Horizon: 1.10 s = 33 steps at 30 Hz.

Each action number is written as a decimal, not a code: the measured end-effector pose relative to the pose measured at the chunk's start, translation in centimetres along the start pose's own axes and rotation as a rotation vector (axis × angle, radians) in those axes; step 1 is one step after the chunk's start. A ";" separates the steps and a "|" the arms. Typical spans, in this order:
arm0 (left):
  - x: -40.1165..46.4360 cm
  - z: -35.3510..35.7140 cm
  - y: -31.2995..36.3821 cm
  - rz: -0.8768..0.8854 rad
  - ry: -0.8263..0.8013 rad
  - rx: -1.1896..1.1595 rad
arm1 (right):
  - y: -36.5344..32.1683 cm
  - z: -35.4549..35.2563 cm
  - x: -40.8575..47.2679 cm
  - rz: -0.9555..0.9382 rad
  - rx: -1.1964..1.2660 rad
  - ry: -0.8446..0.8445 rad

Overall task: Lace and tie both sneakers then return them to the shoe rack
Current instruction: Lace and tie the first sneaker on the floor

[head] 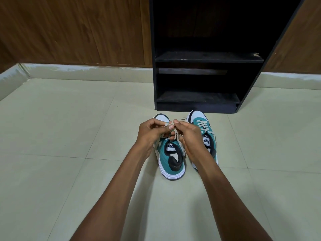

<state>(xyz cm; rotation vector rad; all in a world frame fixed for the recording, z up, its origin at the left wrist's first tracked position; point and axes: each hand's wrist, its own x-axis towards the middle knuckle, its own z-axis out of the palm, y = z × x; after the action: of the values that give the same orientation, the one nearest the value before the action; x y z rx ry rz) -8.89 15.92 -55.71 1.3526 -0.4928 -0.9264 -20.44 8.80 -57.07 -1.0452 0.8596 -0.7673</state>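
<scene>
Two teal-and-white sneakers stand side by side on the floor, toes toward the rack. Over the left sneaker (169,158) my left hand (151,133) and my right hand (188,136) meet, each pinching a strand of its cream lace (176,135). My hands hide most of that shoe's tongue and eyelets. The right sneaker (204,129) sits just right of my right hand, its cream lace threaded across the eyelets; my right wrist covers its heel. A black shoe rack (208,58) stands right behind the shoes, its shelves bare.
Pale floor tiles (69,136) spread to the left and right of the shoes. A wood-panelled wall (78,32) with a light skirting runs behind the rack.
</scene>
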 end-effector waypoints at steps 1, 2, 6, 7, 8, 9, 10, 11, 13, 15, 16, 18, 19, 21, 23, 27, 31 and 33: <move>0.0 0.0 0.0 0.025 -0.018 0.009 | 0.1 0.1 0.2 -0.002 -0.021 0.027; 0.0 -0.1 0.0 0.049 -0.053 0.022 | 0.2 0.2 0.4 0.000 -0.028 0.054; 0.1 -0.8 -0.4 0.252 -0.165 0.264 | 0.4 0.6 1.4 0.038 -0.028 0.143; 0.3 -1.0 -0.5 0.349 -0.167 0.377 | 0.4 0.6 1.5 0.040 -0.026 0.145; 0.5 -1.2 -0.6 0.455 -0.173 0.489 | 0.4 0.7 1.5 0.039 -0.033 0.145; 0.8 -1.4 -0.7 0.558 -0.190 0.586 | 0.3 0.6 1.5 0.035 -0.052 0.147; 1.0 -1.6 -0.8 0.639 -0.208 0.671 | 0.3 0.6 1.5 0.029 -0.076 0.153; 1.0 -1.7 -0.8 0.694 -0.223 0.745 | 0.2 0.5 1.5 0.020 -0.089 0.164; 0.9 -1.7 -0.9 0.746 -0.224 0.854 | 0.1 0.3 1.4 -0.003 -0.081 0.185; 0.7 -1.6 -1.1 0.753 -0.196 0.886 | -0.2 0.4 1.2 -0.017 -0.049 0.186; 0.6 -1.5 -1.2 0.715 -0.171 0.865 | -0.4 0.5 1.0 -0.021 -0.026 0.178; 0.5 -1.2 -1.2 0.555 -0.105 0.742 | -0.5 0.2 0.7 -0.041 -0.038 0.164; 0.5 -1.1 -1.0 0.470 -0.082 0.665 | -0.5 0.0 0.6 -0.077 -0.081 0.154; 0.5 -0.9 -0.6 0.307 -0.092 0.496 | 0.0 -0.6 0.2 -0.196 -0.229 0.122; 0.5 -0.7 -0.2 0.149 -0.107 0.315 | 0.5 -1.2 -0.4 -0.327 -0.422 0.086; 1.1 -0.8 0.2 -0.044 -0.033 0.232 | 1.7 -1.8 -0.8 -0.579 -0.780 0.112; 0.8 -0.8 0.3 -0.124 -0.029 0.170 | 2.3 -1.7 -0.9 -0.577 -0.884 0.162; 0.5 -0.8 0.4 -0.139 -0.038 0.157 | 2.4 -1.7 -1.0 -0.588 -0.830 0.149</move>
<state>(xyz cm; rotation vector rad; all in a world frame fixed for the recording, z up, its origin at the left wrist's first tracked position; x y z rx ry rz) -7.87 15.95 -55.58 1.5289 -0.5142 -1.0462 -22.10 9.67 -59.52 -2.0562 1.0396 -1.0077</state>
